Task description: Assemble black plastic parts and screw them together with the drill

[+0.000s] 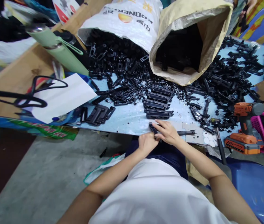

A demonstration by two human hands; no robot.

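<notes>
Black part (pixel 151 127) sits just nearside of the row of black assemblies (pixel 158 105), left hand (pixel 147 143) curled tight around its near end, right hand (pixel 168 133) half-spread over it, exact grip hidden; steadying left while pressing right squarely should keep alignment.

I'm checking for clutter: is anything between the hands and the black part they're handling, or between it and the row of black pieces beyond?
Nothing visible separates the left hand or right hand from the black part. Toward the row of black pieces, only the right hand's own fingers partly intervene.
</notes>
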